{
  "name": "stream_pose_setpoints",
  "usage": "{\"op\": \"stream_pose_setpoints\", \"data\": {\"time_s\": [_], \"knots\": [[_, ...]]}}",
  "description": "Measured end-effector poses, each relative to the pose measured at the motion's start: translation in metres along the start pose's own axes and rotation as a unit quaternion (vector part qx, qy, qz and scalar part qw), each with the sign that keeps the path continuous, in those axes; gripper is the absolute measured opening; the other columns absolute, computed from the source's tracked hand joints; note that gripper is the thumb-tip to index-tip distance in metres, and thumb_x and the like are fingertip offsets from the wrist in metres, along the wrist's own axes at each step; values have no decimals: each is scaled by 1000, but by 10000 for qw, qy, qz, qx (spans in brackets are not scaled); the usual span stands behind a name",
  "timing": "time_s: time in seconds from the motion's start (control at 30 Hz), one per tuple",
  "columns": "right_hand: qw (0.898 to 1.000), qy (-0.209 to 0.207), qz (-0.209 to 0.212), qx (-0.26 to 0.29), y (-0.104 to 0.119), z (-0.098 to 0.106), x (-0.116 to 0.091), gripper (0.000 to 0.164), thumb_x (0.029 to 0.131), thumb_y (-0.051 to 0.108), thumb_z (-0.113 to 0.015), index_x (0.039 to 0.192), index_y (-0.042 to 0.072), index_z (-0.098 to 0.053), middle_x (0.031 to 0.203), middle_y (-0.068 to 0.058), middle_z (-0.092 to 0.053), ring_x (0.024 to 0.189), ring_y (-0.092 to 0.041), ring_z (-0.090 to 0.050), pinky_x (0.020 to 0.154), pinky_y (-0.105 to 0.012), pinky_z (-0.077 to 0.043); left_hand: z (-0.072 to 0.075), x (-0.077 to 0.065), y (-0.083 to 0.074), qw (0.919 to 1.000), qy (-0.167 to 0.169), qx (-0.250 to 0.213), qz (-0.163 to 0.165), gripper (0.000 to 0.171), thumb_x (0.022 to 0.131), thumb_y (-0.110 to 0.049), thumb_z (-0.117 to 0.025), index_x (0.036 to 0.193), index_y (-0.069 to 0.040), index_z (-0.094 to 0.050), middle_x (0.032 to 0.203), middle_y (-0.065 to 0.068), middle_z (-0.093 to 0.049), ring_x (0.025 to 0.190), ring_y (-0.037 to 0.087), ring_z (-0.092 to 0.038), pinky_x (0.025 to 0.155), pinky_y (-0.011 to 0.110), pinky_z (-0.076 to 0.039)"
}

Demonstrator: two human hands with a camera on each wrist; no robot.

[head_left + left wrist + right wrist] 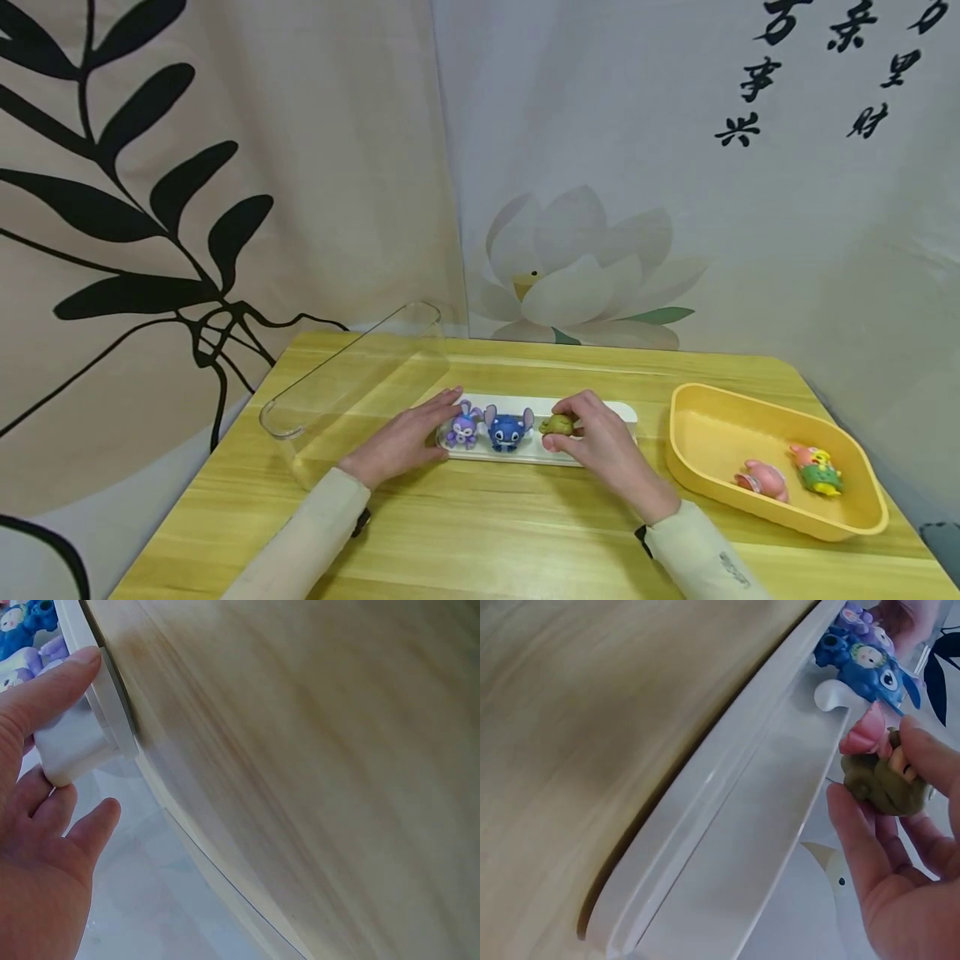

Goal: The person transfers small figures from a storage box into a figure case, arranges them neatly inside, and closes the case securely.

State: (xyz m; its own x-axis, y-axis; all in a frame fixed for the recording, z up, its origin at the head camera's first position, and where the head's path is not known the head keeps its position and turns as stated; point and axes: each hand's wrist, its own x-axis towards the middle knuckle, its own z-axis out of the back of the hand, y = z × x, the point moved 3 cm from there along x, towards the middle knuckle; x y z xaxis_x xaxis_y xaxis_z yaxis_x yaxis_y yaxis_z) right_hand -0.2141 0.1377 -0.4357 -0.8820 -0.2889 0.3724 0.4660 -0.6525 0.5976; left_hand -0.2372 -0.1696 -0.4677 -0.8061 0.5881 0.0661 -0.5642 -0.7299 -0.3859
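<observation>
My left hand point(397, 443) grips the left end of a long white display base point(619, 410), its thumb on the front edge in the left wrist view. A purple rabbit-like figurine point(464, 425) stands on the base just by that hand, with a blue big-eared figurine point(507, 430) to its right. Over the right part of the base, my right hand point(600, 446) pinches a small figurine point(885, 784) with olive-brown hair and a pink dress between thumb and fingers. In the right wrist view it is tilted on its side, next to a white curled knob point(835, 697).
To the right, a yellow tray point(678, 454) holds a pink figurine point(763, 481) lying down and a green-and-pink one point(817, 471). A clear plastic cover point(281, 432) lies at the back left of the wooden table point(480, 533). A printed curtain hangs behind.
</observation>
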Motion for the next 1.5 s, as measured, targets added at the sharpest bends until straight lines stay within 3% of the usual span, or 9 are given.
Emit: {"op": "stream_pose_setpoints", "data": {"time_s": [0.37, 0.8, 1.07, 1.5], "knots": [[9980, -1, 276, -567, -1, -13, 1, 34, 78, 17, -93, 102, 13, -69, 97, 6, -59, 81, -9, -58, 71, -27, -58, 0, 2, 0, 9999, -10, 108, -49, 78, 90, -22, -82, 158, -10, -44, 172, 1, -21, 156, 23, -25, 122, 50, -34], [9922, -13, 577, -1102, -3, -21, 3, 35, 77, 18, -94, 100, 11, -69, 97, 0, -59, 79, -12, -58, 70, -34, -59, 0, 1, 1, 9999, -24, 77, -79, 79, 90, -21, -82, 158, -10, -43, 172, 2, -20, 156, 25, -25, 121, 55, -33], [9791, -86, 1007, -1765, -4, -25, 2, 38, 77, 24, -94, 103, 11, -70, 98, 1, -61, 82, -12, -61, 70, -33, -61, 0, 0, 0, 9999, -16, 79, -60, 78, 90, -21, -82, 158, -10, -43, 172, 1, -20, 156, 24, -25, 121, 55, -33], [9799, 47, 689, -1871, -3, -13, -2, 50, 76, 35, -94, 114, 12, -72, 106, 0, -65, 94, -20, -64, 79, -39, -59, 0, 1, -1, 9999, -45, 89, -103, 78, 90, -20, -82, 157, -9, -44, 172, 2, -21, 155, 25, -26, 121, 53, -34]]}}
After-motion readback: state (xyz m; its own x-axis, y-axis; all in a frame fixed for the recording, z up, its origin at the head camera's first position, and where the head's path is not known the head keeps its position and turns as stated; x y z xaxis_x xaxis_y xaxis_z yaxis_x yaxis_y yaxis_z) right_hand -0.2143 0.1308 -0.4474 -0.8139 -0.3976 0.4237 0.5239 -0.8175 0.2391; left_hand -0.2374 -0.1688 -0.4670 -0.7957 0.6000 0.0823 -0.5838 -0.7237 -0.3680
